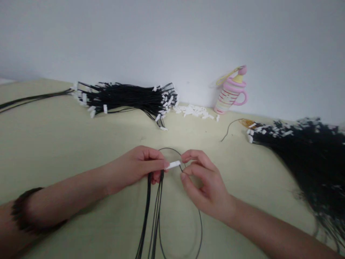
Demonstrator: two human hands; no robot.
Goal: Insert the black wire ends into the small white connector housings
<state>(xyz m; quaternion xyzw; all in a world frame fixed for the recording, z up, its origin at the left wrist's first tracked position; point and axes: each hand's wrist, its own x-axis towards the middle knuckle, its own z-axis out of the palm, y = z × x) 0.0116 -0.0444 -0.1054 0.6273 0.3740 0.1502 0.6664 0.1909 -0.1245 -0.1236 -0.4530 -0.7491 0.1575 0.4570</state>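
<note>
My left hand is closed on a white plastic piece, which sticks out to the right past the thumb. Several black cords hang down from under the same hand towards the bottom edge. My right hand pinches a thin black cord between thumb and forefinger, just right of the white piece's end. That cord also arcs above the gap between the hands, and a wide loop of it hangs below them.
A bundle of black cords with white ends lies at the back left. Beside it are small loose white pieces. A pink and white cup-shaped item stands against the wall. A large pile of black cords covers the right side.
</note>
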